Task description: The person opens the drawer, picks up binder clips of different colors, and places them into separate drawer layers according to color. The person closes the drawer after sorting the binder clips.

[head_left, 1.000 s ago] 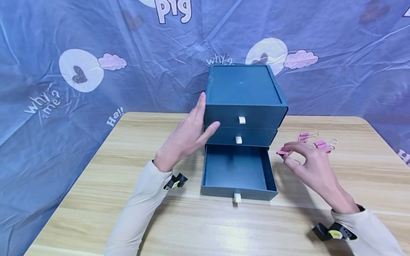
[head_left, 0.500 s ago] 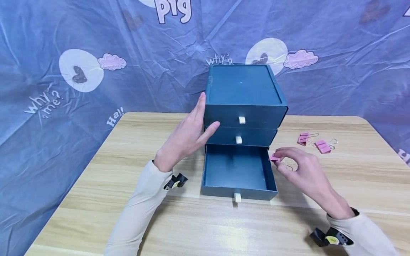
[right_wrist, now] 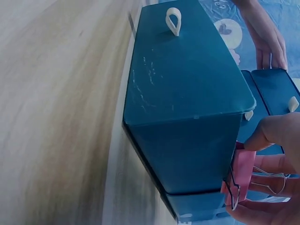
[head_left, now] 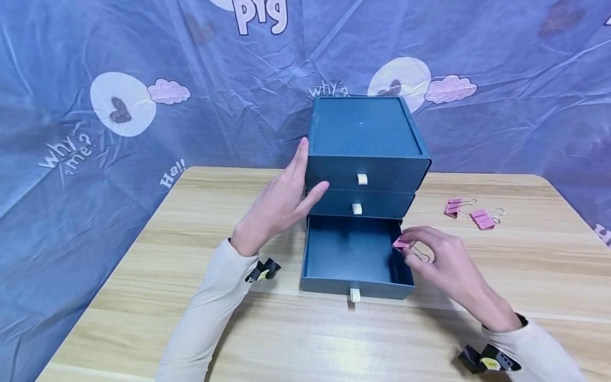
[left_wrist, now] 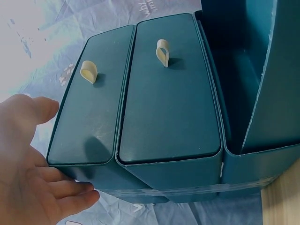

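Note:
A dark blue three-drawer cabinet (head_left: pixel 367 127) stands on the table, its bottom drawer (head_left: pixel 353 252) pulled out and bare inside. My left hand (head_left: pixel 274 207) rests with straight fingers against the cabinet's left side; in the left wrist view its fingers (left_wrist: pixel 70 190) lie along that side wall. My right hand (head_left: pixel 446 265) pinches a pink binder clip (head_left: pixel 402 243) between thumb and fingers at the right wall of the open drawer. The right wrist view shows the clip (right_wrist: pixel 241 173) close to that wall, with its wire handles sticking out; whether it touches cannot be told.
Two more pink binder clips, one clip (head_left: pixel 455 207) and another clip (head_left: pixel 484 219), lie on the wooden table (head_left: pixel 191 297) right of the cabinet. White loop pulls, such as the top pull (head_left: pixel 362 179), stick out from the drawer fronts. A patterned blue cloth (head_left: pixel 238 106) hangs behind.
My right hand has carried the pinched binder clip leftward and slightly toward me, from beside the cabinet to the open drawer's right wall. The left hand has stayed in place.

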The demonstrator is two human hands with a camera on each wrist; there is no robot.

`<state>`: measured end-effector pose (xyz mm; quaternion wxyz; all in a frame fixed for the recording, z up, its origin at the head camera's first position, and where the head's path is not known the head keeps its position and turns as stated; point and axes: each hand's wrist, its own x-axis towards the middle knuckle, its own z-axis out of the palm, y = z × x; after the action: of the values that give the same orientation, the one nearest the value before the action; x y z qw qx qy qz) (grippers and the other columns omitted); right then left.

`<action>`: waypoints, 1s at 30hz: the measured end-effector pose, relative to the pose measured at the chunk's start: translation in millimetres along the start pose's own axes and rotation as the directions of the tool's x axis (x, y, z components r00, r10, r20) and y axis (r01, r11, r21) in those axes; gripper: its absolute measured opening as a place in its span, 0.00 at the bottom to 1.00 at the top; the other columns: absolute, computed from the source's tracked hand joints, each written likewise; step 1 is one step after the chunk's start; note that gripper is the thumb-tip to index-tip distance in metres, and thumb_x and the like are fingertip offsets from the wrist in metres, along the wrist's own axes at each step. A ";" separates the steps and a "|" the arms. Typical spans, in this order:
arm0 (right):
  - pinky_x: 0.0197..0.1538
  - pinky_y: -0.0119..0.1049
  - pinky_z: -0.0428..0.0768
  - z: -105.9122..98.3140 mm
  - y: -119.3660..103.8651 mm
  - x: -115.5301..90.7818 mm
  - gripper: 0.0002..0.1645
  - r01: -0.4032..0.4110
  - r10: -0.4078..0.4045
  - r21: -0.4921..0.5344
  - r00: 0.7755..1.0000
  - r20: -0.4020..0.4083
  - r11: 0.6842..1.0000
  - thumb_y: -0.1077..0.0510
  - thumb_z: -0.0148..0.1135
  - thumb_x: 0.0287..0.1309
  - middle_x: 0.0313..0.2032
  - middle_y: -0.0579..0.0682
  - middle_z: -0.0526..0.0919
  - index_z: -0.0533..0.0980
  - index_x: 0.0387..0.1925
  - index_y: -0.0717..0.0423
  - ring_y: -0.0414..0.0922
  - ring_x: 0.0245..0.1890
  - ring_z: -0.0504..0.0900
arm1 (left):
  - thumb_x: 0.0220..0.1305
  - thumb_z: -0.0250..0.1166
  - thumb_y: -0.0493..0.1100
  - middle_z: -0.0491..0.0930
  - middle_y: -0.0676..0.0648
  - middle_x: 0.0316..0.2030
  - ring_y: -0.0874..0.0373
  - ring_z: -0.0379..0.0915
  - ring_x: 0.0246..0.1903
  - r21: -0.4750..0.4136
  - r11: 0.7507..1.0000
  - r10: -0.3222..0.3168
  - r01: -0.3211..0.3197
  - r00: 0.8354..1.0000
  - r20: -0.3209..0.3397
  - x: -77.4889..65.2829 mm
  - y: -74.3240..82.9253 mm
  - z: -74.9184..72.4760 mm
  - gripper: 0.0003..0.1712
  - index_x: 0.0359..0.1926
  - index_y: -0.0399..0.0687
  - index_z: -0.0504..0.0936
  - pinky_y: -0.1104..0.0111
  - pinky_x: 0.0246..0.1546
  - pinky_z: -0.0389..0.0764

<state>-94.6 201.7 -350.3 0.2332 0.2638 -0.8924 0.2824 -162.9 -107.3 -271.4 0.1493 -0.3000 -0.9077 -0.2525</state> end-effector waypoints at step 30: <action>0.55 0.16 0.68 18.1 -25.5 -6.5 0.14 0.209 -0.213 0.046 0.973 0.090 0.977 0.63 0.67 0.45 0.44 0.47 0.82 0.82 0.38 0.52 0.44 0.43 0.81 | 0.73 0.44 0.62 0.36 0.43 0.76 0.57 0.37 0.73 0.005 1.000 -0.017 0.017 1.000 0.016 -0.1 0.7 -1.2 0.48 0.75 0.37 0.34 0.68 0.71 0.46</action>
<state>-79.2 174.6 -357.6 0.2148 0.3743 -0.8640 0.2594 -162.2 -107.5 -270.2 0.1407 -0.2940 -0.9119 -0.2494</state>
